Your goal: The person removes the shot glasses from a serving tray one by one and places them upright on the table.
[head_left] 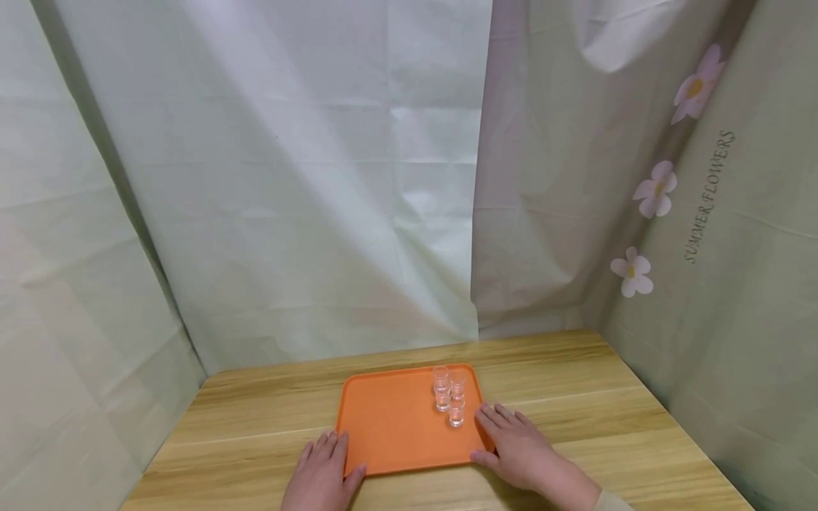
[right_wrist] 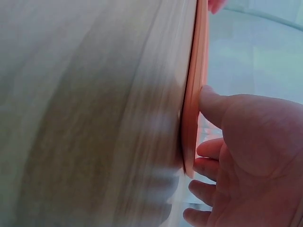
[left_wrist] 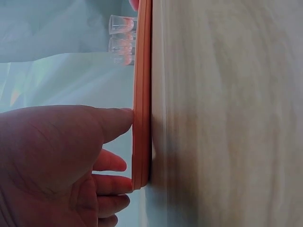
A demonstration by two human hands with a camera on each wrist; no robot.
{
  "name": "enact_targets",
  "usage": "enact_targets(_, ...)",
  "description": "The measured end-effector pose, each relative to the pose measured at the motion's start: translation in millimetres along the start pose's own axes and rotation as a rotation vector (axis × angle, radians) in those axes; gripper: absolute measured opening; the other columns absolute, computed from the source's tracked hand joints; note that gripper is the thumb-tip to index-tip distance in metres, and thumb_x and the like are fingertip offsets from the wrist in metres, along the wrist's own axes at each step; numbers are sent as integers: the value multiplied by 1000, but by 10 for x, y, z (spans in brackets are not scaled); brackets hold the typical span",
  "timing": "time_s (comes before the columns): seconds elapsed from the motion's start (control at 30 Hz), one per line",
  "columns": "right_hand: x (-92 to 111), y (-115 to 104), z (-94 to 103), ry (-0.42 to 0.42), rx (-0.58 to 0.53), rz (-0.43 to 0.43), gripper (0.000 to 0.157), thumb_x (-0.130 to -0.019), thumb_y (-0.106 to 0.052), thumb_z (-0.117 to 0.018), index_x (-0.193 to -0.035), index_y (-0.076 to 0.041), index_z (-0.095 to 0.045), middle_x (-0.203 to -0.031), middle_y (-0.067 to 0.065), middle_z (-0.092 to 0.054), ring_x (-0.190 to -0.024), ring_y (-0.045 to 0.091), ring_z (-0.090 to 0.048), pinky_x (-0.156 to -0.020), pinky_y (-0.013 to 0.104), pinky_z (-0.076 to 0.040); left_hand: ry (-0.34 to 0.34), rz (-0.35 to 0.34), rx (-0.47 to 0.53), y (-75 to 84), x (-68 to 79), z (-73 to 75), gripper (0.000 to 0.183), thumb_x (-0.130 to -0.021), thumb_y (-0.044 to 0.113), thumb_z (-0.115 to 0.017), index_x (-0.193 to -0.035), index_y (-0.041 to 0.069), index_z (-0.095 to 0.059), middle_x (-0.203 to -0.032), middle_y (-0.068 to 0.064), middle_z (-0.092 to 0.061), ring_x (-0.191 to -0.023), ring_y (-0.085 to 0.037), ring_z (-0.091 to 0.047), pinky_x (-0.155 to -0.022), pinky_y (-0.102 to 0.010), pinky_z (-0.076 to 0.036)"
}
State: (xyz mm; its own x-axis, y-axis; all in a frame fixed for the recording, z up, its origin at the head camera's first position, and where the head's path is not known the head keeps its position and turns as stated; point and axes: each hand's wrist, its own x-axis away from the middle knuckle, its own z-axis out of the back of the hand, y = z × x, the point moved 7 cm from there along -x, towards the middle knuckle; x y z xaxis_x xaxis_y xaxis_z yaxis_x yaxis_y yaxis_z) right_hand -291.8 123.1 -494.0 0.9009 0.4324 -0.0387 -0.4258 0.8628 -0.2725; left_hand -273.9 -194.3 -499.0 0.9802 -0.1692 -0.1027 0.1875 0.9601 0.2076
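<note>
several clear shot glasses [head_left: 456,414], two o'clock on orange tray [head_left: 390,426]; left hand [head_left: 322,474] at eight, right hand [head_left: 516,448] at four, fingers extended, slightly parted; tilting could topple glasses.

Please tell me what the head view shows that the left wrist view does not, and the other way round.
Only the head view shows the printed flowers and lettering, the flat inside of the tray, and most of the right hand.

Only the left wrist view shows the palm side of the left hand.

Both show the left hand touching the tray's edge, clear glasses standing on the tray, the wooden table and pale curtain.
</note>
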Motion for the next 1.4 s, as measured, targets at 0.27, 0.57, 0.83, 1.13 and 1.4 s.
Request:
enact_targets(0.27,-2,6,52,23,-31,-4,78,-94,-58,-59,-150,-5,-47,-156,14,-42,-145,40,-33,-116,64,-26,91,-19,26,-51,7,91,67,-93,45,-69,-136,-4,-58,-133,-23,-61,-130,-46,-49,-112,-66,-30)
enact_targets(0.57,-69,25,174,202,-59,-4,72,-94,-47,-67,-146,0,-50,-149,19,-49,-141,42,-40,-116,60,-30,170,38,111,-146,-59,161,60,-97,37,-66,-139,-4,-56,-135,-24,-60,-132,-46,-48,-114,-64,-28)
enact_targets(0.83,-180,83,194,277,-154,-32,73,-92,-46,-70,-147,-3,-50,-147,18,-52,-138,39,-44,-114,58,-35,211,70,203,-273,-169,68,57,-100,32,-63,-139,-9,-54,-141,-28,-53,-136,-51,-41,-113,-65,-29)
enact_targets(1.13,-282,173,171,289,-293,-111,67,-89,-47,-73,-142,-9,-57,-143,15,-55,-133,37,-50,-109,58,-41,201,100,306,-356,-258,-47,51,-102,25,-59,-137,-11,-53,-141,-31,-52,-137,-52,-38,-114,-64,-30)
enact_targets(1.4,-345,165,157,317,-375,-96,63,-88,-44,-75,-138,-10,-60,-137,8,-61,-129,33,-54,-107,55,-45,184,107,299,-348,-286,-53,48,-100,16,-59,-138,-12,-52,-141,-34,-50,-138,-53,-36,-114,-64,-29)
